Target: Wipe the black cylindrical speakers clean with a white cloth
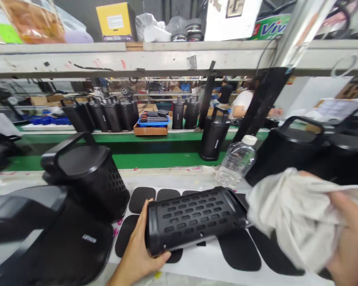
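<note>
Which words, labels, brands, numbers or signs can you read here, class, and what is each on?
"Viv", on the green package at upper right; the post may hide more.
White lettering on the large black case, lower left: too blurred.
Vertical lettering on the small black case near the clear bottle: too small.
Label on the yellow box: too small.

- The perforated casing (193, 212), at half past five, looked matt black plastic (its screws (201, 235) shone like metal).
- The cloth (295, 218) at four looked wrinkled, matt.
- The bottle (237, 161) at three was glossy clear plastic.
</note>
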{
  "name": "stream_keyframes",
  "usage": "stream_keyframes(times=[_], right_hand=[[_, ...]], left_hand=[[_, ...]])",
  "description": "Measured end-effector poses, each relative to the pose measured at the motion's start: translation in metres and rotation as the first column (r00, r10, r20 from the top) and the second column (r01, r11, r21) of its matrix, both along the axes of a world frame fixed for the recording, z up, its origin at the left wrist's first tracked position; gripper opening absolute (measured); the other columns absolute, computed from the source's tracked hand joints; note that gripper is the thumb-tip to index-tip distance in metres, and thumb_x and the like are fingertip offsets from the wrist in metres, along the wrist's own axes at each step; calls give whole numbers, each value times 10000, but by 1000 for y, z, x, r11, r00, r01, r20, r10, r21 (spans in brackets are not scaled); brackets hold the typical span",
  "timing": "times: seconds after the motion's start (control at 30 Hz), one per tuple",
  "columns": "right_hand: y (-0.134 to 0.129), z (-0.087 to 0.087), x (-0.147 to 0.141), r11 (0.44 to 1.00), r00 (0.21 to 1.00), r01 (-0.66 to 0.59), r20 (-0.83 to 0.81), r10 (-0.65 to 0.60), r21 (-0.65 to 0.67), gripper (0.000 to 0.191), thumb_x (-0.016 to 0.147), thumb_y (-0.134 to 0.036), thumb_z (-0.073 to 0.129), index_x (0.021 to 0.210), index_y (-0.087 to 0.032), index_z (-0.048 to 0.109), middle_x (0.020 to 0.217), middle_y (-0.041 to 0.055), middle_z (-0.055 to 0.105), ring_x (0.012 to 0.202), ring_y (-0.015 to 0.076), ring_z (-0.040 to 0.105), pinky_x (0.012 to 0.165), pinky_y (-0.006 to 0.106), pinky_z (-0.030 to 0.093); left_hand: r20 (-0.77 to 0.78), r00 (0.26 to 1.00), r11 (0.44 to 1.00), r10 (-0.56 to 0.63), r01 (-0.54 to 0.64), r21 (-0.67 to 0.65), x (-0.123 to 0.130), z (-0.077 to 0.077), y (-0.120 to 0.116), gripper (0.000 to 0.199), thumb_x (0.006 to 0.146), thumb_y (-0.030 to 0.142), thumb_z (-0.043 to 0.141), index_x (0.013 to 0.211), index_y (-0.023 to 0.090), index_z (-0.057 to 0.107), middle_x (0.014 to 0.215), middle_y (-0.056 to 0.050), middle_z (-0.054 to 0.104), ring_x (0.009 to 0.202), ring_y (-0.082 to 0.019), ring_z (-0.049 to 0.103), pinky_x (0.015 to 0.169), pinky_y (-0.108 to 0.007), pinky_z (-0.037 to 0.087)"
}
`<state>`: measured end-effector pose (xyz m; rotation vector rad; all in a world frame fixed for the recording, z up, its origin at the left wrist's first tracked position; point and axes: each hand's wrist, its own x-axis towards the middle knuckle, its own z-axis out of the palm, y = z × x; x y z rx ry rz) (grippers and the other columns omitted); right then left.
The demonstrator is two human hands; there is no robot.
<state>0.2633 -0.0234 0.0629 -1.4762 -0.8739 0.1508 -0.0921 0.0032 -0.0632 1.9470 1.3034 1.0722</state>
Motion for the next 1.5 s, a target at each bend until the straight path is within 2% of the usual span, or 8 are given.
stream_keyframes(times=[0.13,0.23,0.33,0.6,0.87,1.03,1.2,1.5], right_hand=[[47,40,10,894,953,61,241,-184,444,397,919,-375,570,1262,-186,636,1296,62,621,1228,298,552,1109,497,411],[90,51,18,993,534,-58,844,-57,103,470,860,-143,416,1311,-122,544,1347,129,553,1295,298,460,1101,515,376],[120,54,24,981,308,11,934,179,-191,523,731,-38,397,1221,-106,567,1217,175,581,1136,333,530,910,474,487],[132,72,27,953,444,-19,852,279,-302,173,713,-103,509,850,-197,557,873,60,558,677,222,548,559,293,357],[128,49,25,938,978,94,145,-149,335,265,811,-467,470,908,-234,390,981,101,558,921,249,558,876,422,481],[135,14,1,941,938,32,-336,88,336,379,694,-561,534,876,-256,400,905,79,597,915,274,616,826,426,548],[126,0,-7,953,852,-66,-480,208,295,468,533,-475,665,892,-242,475,909,74,629,881,302,650,722,405,569],[123,45,38,902,976,219,-94,-198,372,289,657,-254,604,896,-231,443,1006,88,568,1022,260,564,956,374,417]], left_hand=[[-1,1000,999,19,-19,47,2,-2,1,1079,674,195,662,1556,245,43,1589,-149,289,1441,-359,335,1163,-581,308],[22,1000,998,23,-24,51,3,-5,1,1050,684,225,652,1556,233,67,1579,-147,311,1435,-361,344,1163,-578,308],[42,999,1000,20,-21,22,1,-9,1,1057,689,227,652,1557,235,49,1579,-157,304,1432,-360,350,1160,-581,307],[71,997,1000,-7,6,22,-1,-13,6,1074,696,254,683,1564,230,50,1570,-181,308,1450,-380,306,1174,-612,242],[89,996,1000,9,-10,19,2,-8,4,1085,670,244,699,1560,259,79,1563,-148,344,1407,-375,387,1164,-616,266],[95,995,1000,-3,3,-5,3,-6,4,1165,611,173,748,1560,237,75,1577,-156,315,1434,-359,345,1189,-556,263],[103,995,1000,-12,14,-17,2,-4,3,1127,614,177,711,1555,222,94,1585,-141,304,1456,-347,306,1207,-542,230],[84,996,994,-40,48,-94,0,1,1,1164,610,172,691,1551,252,10,1614,-134,220,1478,-340,254,1206,-566,209]])
